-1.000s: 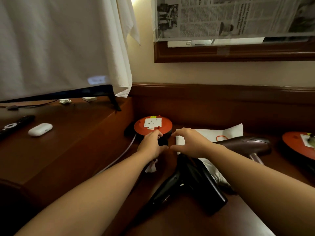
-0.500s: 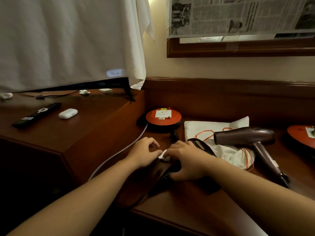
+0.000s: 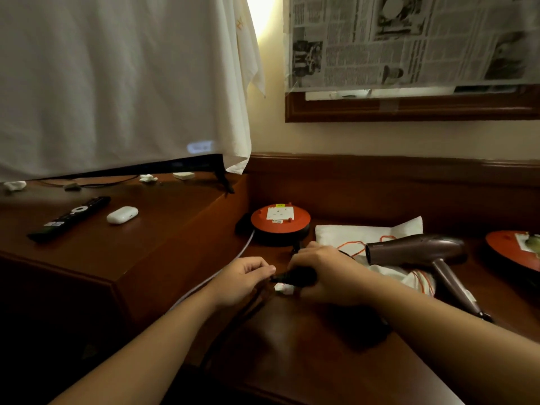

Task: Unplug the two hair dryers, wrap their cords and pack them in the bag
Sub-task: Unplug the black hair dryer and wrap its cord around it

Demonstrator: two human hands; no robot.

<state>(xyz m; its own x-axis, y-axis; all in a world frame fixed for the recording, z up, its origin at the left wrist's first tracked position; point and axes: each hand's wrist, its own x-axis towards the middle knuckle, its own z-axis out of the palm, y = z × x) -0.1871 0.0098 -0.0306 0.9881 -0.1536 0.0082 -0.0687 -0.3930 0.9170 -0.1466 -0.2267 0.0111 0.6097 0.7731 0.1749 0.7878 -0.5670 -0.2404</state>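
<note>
While the right hand (image 3: 324,276) clamps a black dryer (image 3: 295,278), its long axis points left toward the left hand (image 3: 242,277), which pinches the cord just beside it. Brown dryer (image 3: 418,249) lies on the bag (image 3: 359,233), right of both hands.

Cord reel (image 3: 280,223) left of bag (image 3: 362,232), hair dryer (image 3: 418,250) on bag

Wall: cream plaster (image 3: 380,138), lit warmly from a glow near the top.
Panelling: dark wood rail (image 3: 394,171) along the wall's foot.
Furniture: a raised wooden cabinet (image 3: 163,229) on the left, a lower wooden desk (image 3: 306,346) beside it.
Frame: wooden frame (image 3: 409,108) covered with newspaper (image 3: 409,39).
Cloth: white sheet (image 3: 117,77) draped over a television (image 3: 187,165).
</note>
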